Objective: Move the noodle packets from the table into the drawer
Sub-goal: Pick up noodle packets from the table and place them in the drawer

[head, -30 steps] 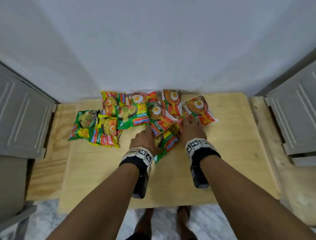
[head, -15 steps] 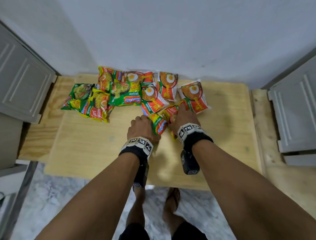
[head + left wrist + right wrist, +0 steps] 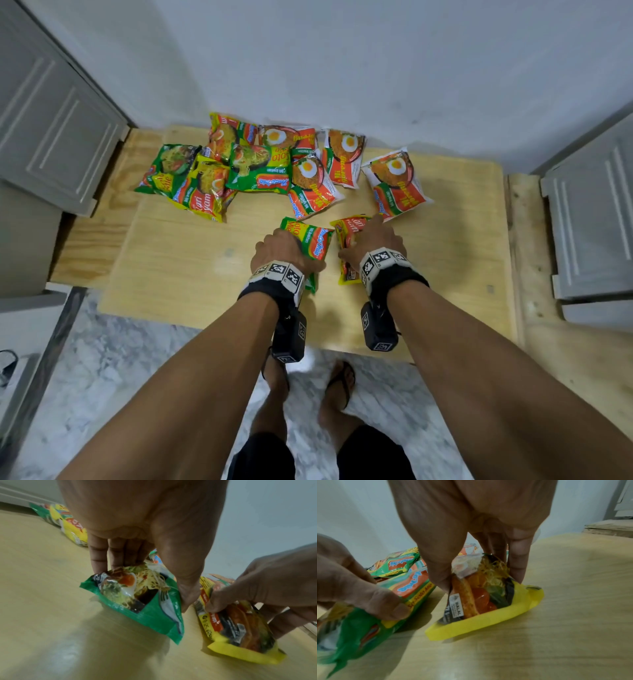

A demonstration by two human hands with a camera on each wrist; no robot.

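On the wooden table (image 3: 445, 274), a cluster of noodle packets (image 3: 260, 168) lay against the wall. Nearer the front edge, the left hand (image 3: 277, 248) gripped a green packet (image 3: 145, 601) and the right hand (image 3: 371, 240) gripped a yellow packet (image 3: 488, 601), side by side, both touching the tabletop.

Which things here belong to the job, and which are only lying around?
Job: green packet held by left hand; yellow packet held by right hand; remaining packets on the table.
Not job: grey cabinet doors; marble floor.
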